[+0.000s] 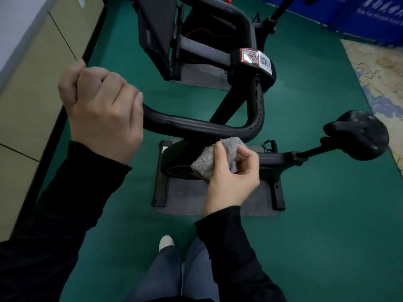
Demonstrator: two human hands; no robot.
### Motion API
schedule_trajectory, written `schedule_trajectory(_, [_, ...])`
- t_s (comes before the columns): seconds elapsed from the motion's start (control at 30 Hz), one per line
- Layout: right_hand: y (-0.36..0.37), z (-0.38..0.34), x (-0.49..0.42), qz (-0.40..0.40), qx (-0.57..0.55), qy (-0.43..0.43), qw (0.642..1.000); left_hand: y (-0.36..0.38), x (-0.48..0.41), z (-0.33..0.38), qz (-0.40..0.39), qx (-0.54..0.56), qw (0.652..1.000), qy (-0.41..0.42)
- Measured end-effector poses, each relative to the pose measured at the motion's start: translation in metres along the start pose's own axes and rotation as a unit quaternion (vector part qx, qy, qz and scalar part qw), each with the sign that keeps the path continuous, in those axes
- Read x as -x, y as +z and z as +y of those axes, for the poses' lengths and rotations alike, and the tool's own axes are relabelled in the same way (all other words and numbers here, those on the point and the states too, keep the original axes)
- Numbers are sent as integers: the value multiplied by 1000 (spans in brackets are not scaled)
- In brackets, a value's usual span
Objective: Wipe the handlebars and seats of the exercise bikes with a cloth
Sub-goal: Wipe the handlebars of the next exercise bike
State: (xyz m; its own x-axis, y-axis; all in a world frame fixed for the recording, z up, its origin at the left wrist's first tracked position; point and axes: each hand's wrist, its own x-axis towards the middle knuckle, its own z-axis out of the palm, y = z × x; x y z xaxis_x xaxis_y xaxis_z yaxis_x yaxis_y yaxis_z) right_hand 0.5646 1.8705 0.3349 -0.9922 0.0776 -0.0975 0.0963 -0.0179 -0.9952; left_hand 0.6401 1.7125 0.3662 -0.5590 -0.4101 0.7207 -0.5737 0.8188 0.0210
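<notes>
A green floor (316, 192) fills the scene, with a patterned rug (379, 79) at its right edge. The near exercise bike (178, 155) stands on a grey mat (187, 199), and a second bike (207, 25) stands farther away, behind it. The black handlebar (196, 125) of the near bike crosses the middle and hides a part of the frame below. The seat (359, 134) is at the right, well apart from both hands. The left hand (102, 112) is closed around the left end of the handlebar. The right hand (233, 177) is lower and nearer, and its thumb and fingers pinch a folded grey cloth (209, 164). The cloth is just under the bend of the handlebar; it possibly touches the bar, but this is not clear. A sticker (250, 56) with square codes is on the stem. A white shoe (166, 242) shows near the bottom.
</notes>
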Motion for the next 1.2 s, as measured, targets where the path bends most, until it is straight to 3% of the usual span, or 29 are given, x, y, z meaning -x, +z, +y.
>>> schedule_trajectory(0.23, [-23, -1, -38, 36, -12, -9, 999, 1, 1, -1, -20, 31, 999, -12])
schedule_trajectory(0.4, [-22, -3, -33, -11, 43, -78, 996, 3, 2, -1, -14, 32, 999, -33])
schedule_trajectory(0.73, [-30, -4, -54, -33, 88, -169, 981, 6, 3, -1, -37, 44, 997, -42])
schedule_trajectory(0.87, [-32, -10, -84, -39, 79, -147, 985, 8, 3, -1, -47, 48, 996, -56])
schedule_trajectory(1.07, [-34, -12, -89, -105, 99, -189, 971, 6, 2, 15, -19, 70, 995, -75])
schedule_trajectory(1.2, [-36, -11, -96, -127, 119, -215, 961, 5, 1, 56, -9, 70, 997, -32])
